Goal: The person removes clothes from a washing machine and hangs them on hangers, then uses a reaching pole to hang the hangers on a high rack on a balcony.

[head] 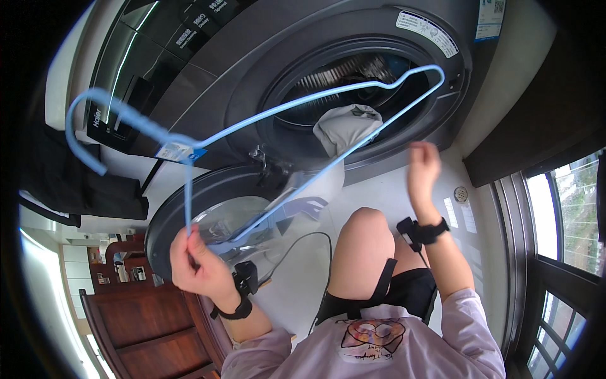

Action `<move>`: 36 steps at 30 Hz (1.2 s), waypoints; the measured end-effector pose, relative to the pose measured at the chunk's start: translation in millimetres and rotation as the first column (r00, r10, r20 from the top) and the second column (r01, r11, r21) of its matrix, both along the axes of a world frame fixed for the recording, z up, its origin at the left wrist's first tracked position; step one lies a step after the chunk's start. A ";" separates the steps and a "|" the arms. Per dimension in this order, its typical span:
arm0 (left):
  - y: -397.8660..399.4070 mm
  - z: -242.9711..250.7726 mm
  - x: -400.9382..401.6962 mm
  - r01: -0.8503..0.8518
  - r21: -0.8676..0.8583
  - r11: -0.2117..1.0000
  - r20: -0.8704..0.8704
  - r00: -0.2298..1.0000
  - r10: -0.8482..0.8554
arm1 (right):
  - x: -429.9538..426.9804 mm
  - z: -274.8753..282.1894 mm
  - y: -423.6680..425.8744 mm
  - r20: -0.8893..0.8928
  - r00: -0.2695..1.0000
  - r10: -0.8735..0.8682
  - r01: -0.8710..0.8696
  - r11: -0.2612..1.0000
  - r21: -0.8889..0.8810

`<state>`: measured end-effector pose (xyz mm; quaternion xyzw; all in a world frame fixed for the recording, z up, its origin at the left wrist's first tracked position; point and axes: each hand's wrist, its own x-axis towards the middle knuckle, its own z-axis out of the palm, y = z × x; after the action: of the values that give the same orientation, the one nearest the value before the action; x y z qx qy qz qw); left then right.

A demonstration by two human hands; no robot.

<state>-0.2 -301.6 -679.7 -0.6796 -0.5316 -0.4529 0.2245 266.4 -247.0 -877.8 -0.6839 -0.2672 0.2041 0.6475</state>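
A light-blue clothes hanger (pixel 289 110) spans the space before me, its hook to the left and its long triangular frame reaching across the washer opening. My left hand (pixel 201 265) pinches the frame near one lower corner. My right hand (pixel 423 166) is raised and blurred near the washer's rim, apart from the hanger. It appears to hold nothing, though its finger spread is unclear. Behind the hanger, a grey cloth item (pixel 348 125) bulges out of the drum opening. Below it, a pale white and blue-grey cloth (pixel 303 206) looks smeared and partly see-through.
The dark Haier front-loading washing machine (pixel 218 61) has its round glass door (pixel 163 232) swung out on the left. Black clothing (pixel 109 199) lies at far left. A dark cable (pixel 330 256) runs over the pale floor (pixel 296 265). A window (pixel 582 203) stands right; wooden furniture (pixel 147 331) is lower left.
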 end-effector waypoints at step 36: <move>25.9 47.9 -69.4 -0.110 0.165 0.980 0.028 0.994 0.107 | 232.0 94.2 -80.0 -0.040 0.972 0.232 -0.223 0.962 0.161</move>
<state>-69.6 -275.7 -631.8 -0.6241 -0.5304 -0.4892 0.2997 498.4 -327.0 -783.6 -0.5901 -0.3400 0.2755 0.6784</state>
